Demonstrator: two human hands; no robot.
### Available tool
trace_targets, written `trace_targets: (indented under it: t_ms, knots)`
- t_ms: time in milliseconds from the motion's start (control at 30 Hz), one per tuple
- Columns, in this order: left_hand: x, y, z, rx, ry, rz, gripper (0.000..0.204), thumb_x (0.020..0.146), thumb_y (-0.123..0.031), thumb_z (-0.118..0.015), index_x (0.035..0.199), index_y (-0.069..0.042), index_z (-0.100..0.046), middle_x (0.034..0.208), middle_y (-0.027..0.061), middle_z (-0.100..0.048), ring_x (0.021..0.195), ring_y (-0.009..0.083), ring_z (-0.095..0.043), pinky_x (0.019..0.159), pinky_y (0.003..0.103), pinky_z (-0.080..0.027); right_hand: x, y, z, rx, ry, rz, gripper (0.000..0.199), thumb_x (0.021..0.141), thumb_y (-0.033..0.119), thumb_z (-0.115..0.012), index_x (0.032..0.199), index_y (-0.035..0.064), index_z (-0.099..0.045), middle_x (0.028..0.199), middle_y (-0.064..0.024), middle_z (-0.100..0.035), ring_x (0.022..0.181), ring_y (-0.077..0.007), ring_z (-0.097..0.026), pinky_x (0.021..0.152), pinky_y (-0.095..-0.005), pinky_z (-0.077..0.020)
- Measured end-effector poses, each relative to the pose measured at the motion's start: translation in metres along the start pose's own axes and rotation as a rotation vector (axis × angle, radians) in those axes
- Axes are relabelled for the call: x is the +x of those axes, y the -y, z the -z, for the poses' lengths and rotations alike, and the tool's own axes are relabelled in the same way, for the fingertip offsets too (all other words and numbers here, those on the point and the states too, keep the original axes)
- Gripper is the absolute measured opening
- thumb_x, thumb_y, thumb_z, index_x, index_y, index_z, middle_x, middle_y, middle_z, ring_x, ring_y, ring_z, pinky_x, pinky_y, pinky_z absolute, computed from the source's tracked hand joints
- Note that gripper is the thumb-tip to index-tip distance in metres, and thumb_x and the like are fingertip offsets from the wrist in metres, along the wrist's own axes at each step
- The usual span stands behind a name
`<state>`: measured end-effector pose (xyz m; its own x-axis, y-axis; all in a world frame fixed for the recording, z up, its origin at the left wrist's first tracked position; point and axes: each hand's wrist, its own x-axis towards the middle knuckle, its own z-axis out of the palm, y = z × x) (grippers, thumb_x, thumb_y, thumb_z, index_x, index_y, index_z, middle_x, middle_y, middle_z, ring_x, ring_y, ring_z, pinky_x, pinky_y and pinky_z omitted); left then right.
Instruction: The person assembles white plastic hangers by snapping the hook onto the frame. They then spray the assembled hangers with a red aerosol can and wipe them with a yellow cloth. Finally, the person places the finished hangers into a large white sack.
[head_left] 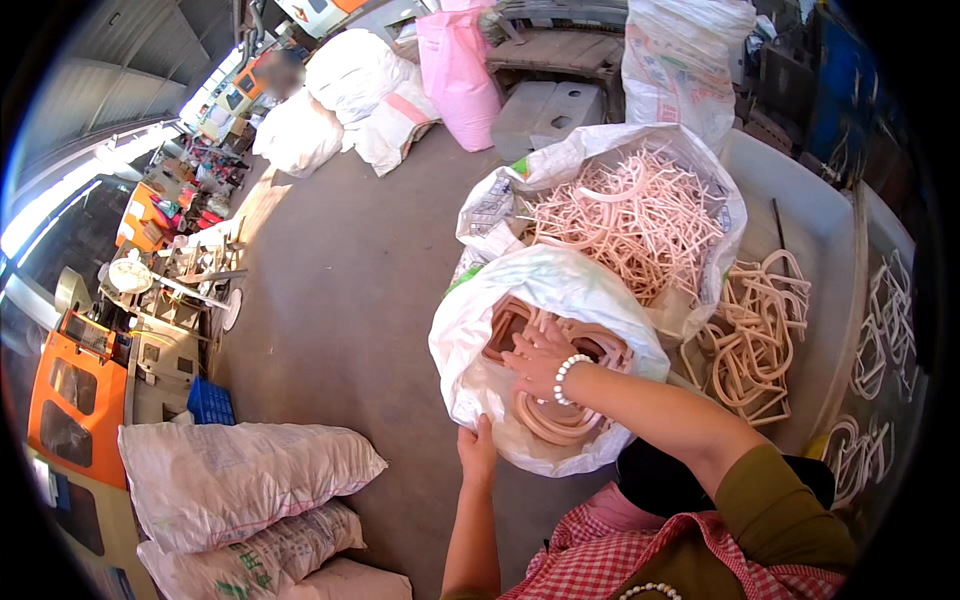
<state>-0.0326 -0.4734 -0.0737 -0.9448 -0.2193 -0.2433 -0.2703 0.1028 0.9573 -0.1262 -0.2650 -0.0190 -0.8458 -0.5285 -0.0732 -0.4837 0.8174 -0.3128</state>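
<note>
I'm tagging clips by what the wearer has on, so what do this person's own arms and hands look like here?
Both hands are bare, with no gloves. The right hand has a bracelet of white beads at the wrist, and that arm is bare up to an olive-green sleeve pushed back near the elbow. The left hand and its forearm show no sleeve or jewellery. A red-and-white checked apron covers the chest.

White woven sack (470, 345): open-mouthed, slumped on the concrete floor, just in front of a bigger open sack of thin pale-pink pieces. Inside: salmon-pink moulded plastic loops (555, 420), curved and rounded-rectangular, piled loosely and overlapping. Rim folded outward; lower wall bulges toward the person. Left hand (477, 450) grips its near edge; right hand (538, 362) rests on the loops inside.
</note>
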Motion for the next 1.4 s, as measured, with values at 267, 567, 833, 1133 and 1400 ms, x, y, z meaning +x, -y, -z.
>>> trace_targets:
  t_ms: [267, 567, 833, 1133, 1400]
  knots:
    - [0.003, -0.110, -0.006, -0.176, -0.166, -0.320, 0.018, 0.095, -0.012, -0.054, 0.109, 0.000, -0.051, 0.103, 0.0064, -0.061, 0.090, 0.0112, -0.057, 0.080, 0.028, -0.047, -0.013, -0.039, -0.040, -0.028, 0.138, -0.110, 0.084, 0.082, 0.070, -0.042, 0.147, 0.0182, -0.030, 0.153, -0.0109, -0.026, 0.144, -0.0308, -0.013, 0.108, -0.0641, -0.0068]
    - [0.040, -0.139, -0.021, -0.329, -0.080, -0.289, 0.017, 0.095, -0.015, -0.057, 0.105, -0.002, -0.053, 0.096, 0.0064, -0.062, 0.082, 0.0127, -0.060, 0.071, 0.029, -0.050, -0.036, -0.056, -0.007, 0.061, 0.113, -0.138, 0.067, 0.087, 0.058, -0.047, 0.137, 0.0133, -0.045, 0.143, -0.0138, -0.039, 0.136, -0.0321, -0.030, 0.108, -0.0531, -0.0204]
    - [0.053, -0.149, -0.007, 0.056, -0.151, -0.386, 0.028, 0.094, -0.023, -0.058, 0.108, 0.001, -0.054, 0.096, 0.0061, -0.059, 0.083, 0.0113, -0.053, 0.074, 0.027, -0.045, -0.160, -0.047, 0.057, 0.231, 0.123, -0.017, 0.047, 0.093, 0.040, -0.050, 0.077, -0.0004, -0.067, 0.084, -0.0184, -0.064, 0.095, -0.0344, -0.057, 0.082, -0.0437, -0.0446]
    - [-0.007, -0.183, -0.062, 0.905, -0.495, -0.597, 0.047, 0.094, -0.028, -0.059, 0.125, 0.005, -0.048, 0.125, 0.0188, -0.053, 0.114, 0.0212, -0.053, 0.096, 0.033, -0.043, -0.330, -0.230, 0.017, 0.309, -0.274, -0.624, 0.021, 0.087, 0.027, -0.061, 0.091, 0.0067, -0.067, 0.085, -0.0124, -0.067, 0.083, -0.0290, -0.063, 0.075, -0.0382, -0.0493]
    - [-0.134, -0.203, -0.228, 0.563, 0.371, -0.967, 0.043, 0.094, -0.008, -0.049, 0.133, 0.005, -0.040, 0.139, 0.0213, -0.042, 0.126, 0.0310, -0.044, 0.108, 0.042, -0.032, -0.389, -0.352, -0.158, 0.153, 0.507, -0.899, 0.038, 0.078, 0.026, -0.069, 0.107, 0.0030, -0.064, 0.094, -0.0157, -0.068, 0.086, -0.0316, -0.065, 0.077, -0.0410, -0.0503]
